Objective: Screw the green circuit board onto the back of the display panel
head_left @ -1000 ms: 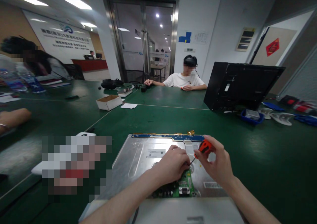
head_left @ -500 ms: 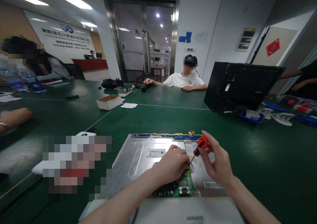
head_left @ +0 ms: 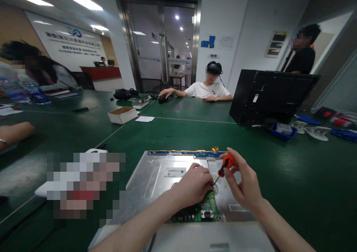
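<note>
A short screwdriver (head_left: 227, 162) with an orange and black handle is pinched in my right hand (head_left: 245, 181). Its thin shaft slants down to the left and ends at the upper corner of a green circuit board (head_left: 208, 209). My left hand (head_left: 195, 183) rests over that board with fingers bent together beside the screwdriver tip; what they grip, if anything, is hidden. Under both hands lies an opened flat display panel with a silvery metal back (head_left: 139, 177). A narrow blue circuit strip (head_left: 178, 154) runs along its far edge.
A black monitor (head_left: 273, 96) stands at the right, with a blue tray (head_left: 283, 132) before it. A white box (head_left: 122, 115) sits left of centre on the green table. Across the table sits a person in a white shirt (head_left: 209, 91). At left are bottles (head_left: 36, 90).
My hands and the screwdriver hold almost the same place. A person in dark clothes at the right now stands upright behind the monitor. The seated person's hand on the small black object has shifted slightly.
</note>
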{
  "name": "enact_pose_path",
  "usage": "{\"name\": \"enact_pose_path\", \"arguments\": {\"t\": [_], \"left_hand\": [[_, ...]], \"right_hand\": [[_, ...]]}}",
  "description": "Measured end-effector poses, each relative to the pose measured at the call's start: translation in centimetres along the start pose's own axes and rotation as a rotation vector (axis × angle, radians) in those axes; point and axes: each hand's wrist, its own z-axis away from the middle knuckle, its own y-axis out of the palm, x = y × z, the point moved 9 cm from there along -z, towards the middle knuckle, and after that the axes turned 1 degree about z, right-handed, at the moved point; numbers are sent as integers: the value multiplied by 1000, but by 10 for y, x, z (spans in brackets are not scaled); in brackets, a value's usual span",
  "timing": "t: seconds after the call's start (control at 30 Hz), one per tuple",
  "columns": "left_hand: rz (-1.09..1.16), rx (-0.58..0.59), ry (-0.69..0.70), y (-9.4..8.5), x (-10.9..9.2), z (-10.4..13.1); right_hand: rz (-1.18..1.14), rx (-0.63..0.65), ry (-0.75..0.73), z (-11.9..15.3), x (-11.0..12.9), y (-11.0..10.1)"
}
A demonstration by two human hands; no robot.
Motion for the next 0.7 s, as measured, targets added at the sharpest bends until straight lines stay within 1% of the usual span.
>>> {"name": "enact_pose_path", "arguments": {"t": [0.13, 0.3, 0.43, 0.57, 0.63, 0.7], "left_hand": [[-7, -10, 3, 1, 0, 0], [11, -21, 13, 3, 2, 0], [7, -7, 4, 3, 1, 0], [-4, 3, 7, 1, -1, 0], [0, 1, 10, 0, -2, 0], [4, 2, 8, 0, -2, 0]], "right_hand": [[1, -8, 26, 1, -3, 0], [64, -76, -23, 3, -4, -4], [45, -50, -41, 1, -1, -3], [-27, -1, 12, 0, 0, -1], [-24, -9, 28, 0, -2, -1], [8, -34, 11, 1, -3, -3]]}}
